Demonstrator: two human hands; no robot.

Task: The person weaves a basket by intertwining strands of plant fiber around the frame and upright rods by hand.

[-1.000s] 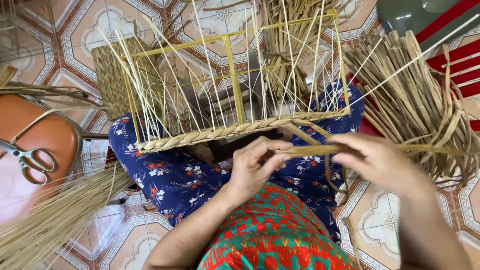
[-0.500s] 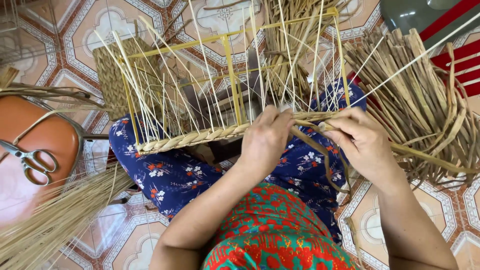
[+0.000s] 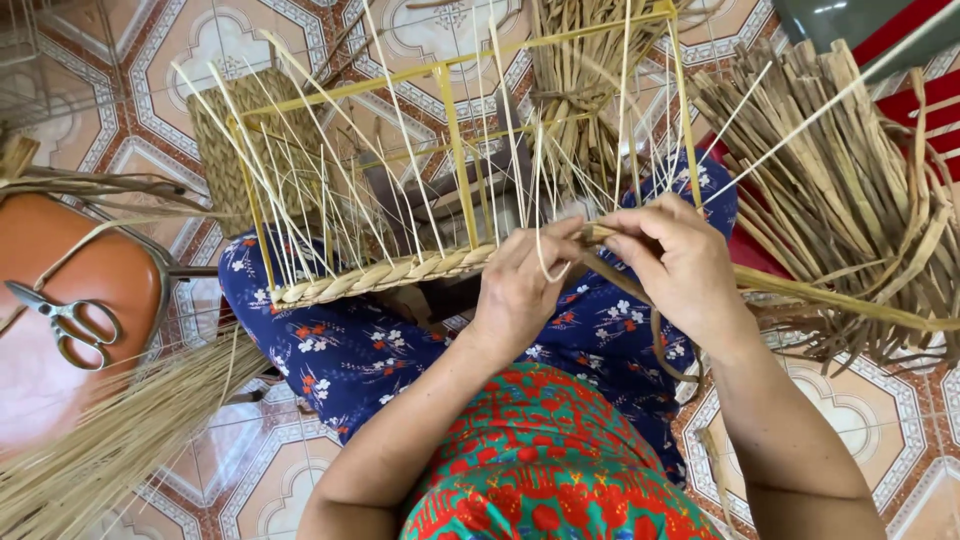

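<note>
A yellow wire basket frame (image 3: 455, 150) rests on my lap, with many thin pale reed stakes (image 3: 400, 130) standing out of it. A braided rim of dried grass (image 3: 385, 273) runs along its near edge. My left hand (image 3: 525, 280) pinches the braid's working end at the frame's right side. Touching it from the right, my right hand (image 3: 680, 265) grips flat dried grass strands (image 3: 840, 300) that trail off to the right.
A pile of dried flat grass (image 3: 850, 190) lies at the right, another bundle (image 3: 575, 70) behind the frame. Thin straw (image 3: 100, 450) fans out at lower left. Scissors (image 3: 65, 320) lie on an orange stool (image 3: 90, 270). Patterned floor tiles lie all around.
Both hands have risen from my lap to the frame's near edge and closed together on the braid; the long strand in my right hand now runs out to the right.
</note>
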